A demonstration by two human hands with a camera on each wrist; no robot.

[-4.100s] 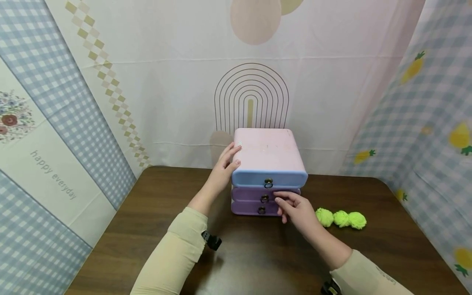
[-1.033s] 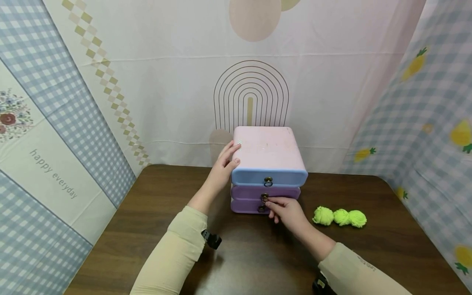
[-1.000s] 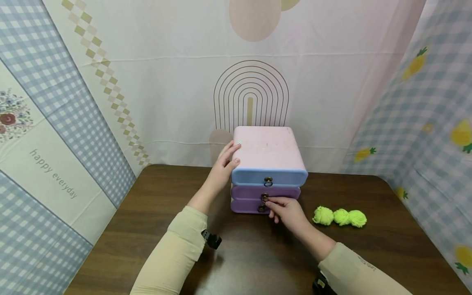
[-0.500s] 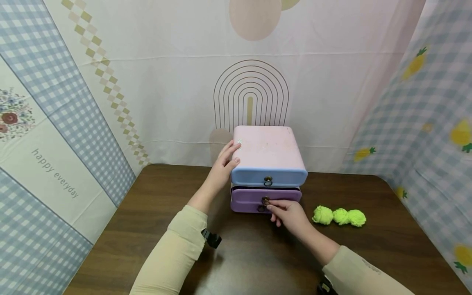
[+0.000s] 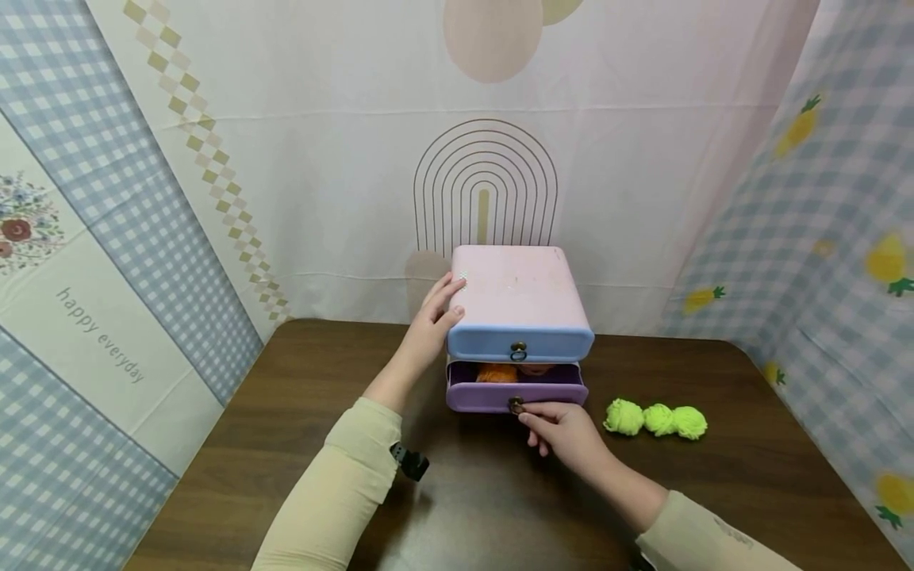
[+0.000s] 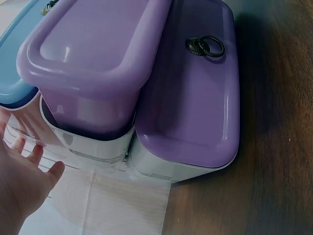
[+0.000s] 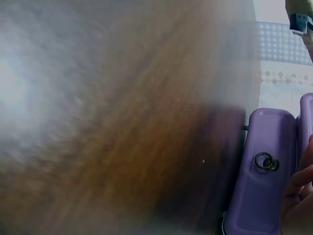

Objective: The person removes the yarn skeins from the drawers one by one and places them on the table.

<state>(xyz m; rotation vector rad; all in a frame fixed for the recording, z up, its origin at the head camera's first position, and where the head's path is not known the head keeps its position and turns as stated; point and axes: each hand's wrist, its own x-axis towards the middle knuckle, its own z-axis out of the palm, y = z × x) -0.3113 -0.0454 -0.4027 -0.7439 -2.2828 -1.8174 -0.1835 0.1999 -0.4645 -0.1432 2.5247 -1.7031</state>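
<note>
Head view: middle purple drawer [image 5: 471, 397] stands pulled out below the blue drawer [image 5: 474, 344] of a pink-topped cabinet [image 5: 517, 285]; orange item [image 5: 497, 373] inside, visible from here only. Right hand [image 5: 567, 436] clamped on the drawer's ring pull [image 5: 516, 405], thumb against forefinger. Left hand [image 5: 426, 327] flat to the cabinet's left side, fingers apart, gripping nothing.

Left wrist view: lower purple drawer [image 6: 190, 103], hidden from above, shows plainly, closed, its own dark ring [image 6: 213, 46] hanging free. Right wrist view: same lower drawer; right hand cut off at the edge, pinch out of sight.

Tabletop [image 5: 485, 500]: dark brown wood grain, glossy. Three lime-green balls [image 5: 658, 419] in a row, right of the cabinet. White printed cloth [image 5: 321, 198] behind; blue-checked cloth [image 5: 43, 396] left, lettered "happy everyday"; checked pineapple cloth [image 5: 850, 182] right.
</note>
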